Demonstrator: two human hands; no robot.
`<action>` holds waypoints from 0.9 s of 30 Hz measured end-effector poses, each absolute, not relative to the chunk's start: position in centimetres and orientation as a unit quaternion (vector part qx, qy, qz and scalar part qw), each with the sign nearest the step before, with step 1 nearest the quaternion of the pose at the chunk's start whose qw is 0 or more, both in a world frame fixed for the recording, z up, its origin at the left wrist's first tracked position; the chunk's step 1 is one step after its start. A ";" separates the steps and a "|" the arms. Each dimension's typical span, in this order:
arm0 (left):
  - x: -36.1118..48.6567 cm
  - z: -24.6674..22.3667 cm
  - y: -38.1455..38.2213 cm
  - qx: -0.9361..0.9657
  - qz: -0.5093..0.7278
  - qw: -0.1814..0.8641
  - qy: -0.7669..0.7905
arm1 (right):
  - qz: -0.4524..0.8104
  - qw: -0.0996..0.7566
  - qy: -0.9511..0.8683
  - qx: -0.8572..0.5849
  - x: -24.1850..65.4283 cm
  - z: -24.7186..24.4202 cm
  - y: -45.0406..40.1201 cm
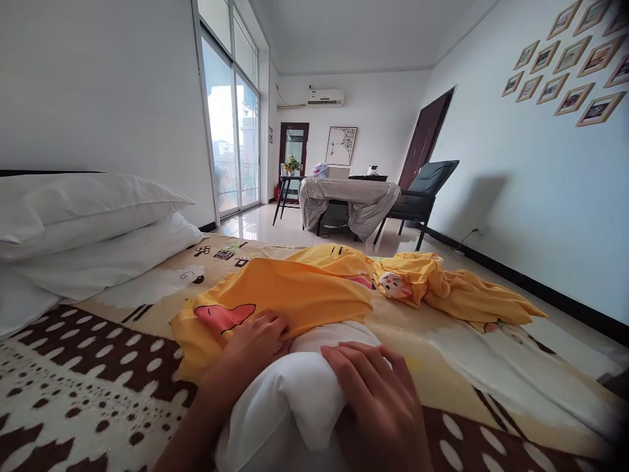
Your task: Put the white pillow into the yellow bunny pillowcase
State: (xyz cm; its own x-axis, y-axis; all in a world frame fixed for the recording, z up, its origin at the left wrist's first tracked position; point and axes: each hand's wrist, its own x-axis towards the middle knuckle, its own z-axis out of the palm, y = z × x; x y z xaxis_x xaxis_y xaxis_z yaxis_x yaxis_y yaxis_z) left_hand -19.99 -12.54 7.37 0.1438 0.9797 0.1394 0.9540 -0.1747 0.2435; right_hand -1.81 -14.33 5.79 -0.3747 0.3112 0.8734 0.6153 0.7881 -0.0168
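the soft white pillow (pixel 278 393) lies at 6 o'clock, on the bed's tan, brown and white patterned blanket (pixel 113 357). its far part, towards 12 o'clock, runs under the near edge of the yellow-orange cloth cover (pixel 299 288), which has a pinkish-red patch outlined in black.

the left hand (pixel 263 337) is at the pillow's 11 o'clock, resting on the cover with bent fingers near its edge; how tightly that grip is closed, i cannot tell. the right hand (pixel 381 393) is at the pillow's 3 o'clock, its grip curved over the white bulge, fingertips touching the pillow; the thumb is hidden, so i cannot tell whether it clamps.

from the pillow, a crumpled yellow cloth with a white cartoon face (pixel 457 295) lies on the bed at 2 o'clock. stacked plump white pillows (pixel 88 213) sit at 10 o'clock.

beyond the bed, a table draped in a shiny grey cover (pixel 348 193) stands just past 12 o'clock, with a black armchair (pixel 425 193) beside it at 1 o'clock.
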 end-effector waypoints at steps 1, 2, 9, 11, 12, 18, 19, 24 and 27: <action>-20.0 7.5 -12.5 0.747 0.121 0.064 0.650 | -0.184 0.502 -0.787 -0.309 -2.3 5.5 -14.4; -19.9 7.6 -12.3 0.739 0.114 0.081 0.659 | -0.205 0.519 -0.767 -0.316 -2.7 5.3 -14.4; -20.0 5.5 -10.4 0.704 0.205 0.118 0.670 | -0.282 0.562 -0.756 -0.184 -0.7 3.6 -15.7; -20.2 5.0 -10.1 0.692 0.263 0.128 0.659 | -0.282 0.531 -0.774 -0.198 -1.0 3.5 -16.0; -20.3 4.9 -10.0 0.684 0.296 0.144 0.651 | -0.288 0.530 -0.768 -0.215 -1.5 3.5 -16.0; -21.6 5.8 -9.7 0.559 0.549 0.299 0.545 | -0.308 0.415 -0.814 -0.266 -5.3 3.0 -15.7; -21.8 6.0 -9.8 0.538 0.572 0.315 0.533 | -0.297 0.405 -0.824 -0.263 -5.5 3.0 -15.5; -21.9 7.1 -11.0 0.515 0.607 0.308 0.520 | -0.231 0.309 -0.876 -0.289 -4.9 3.9 -13.9; -20.7 7.2 -12.3 0.567 0.582 0.180 0.555 | -0.183 0.286 -0.887 -0.313 -4.4 4.3 -13.1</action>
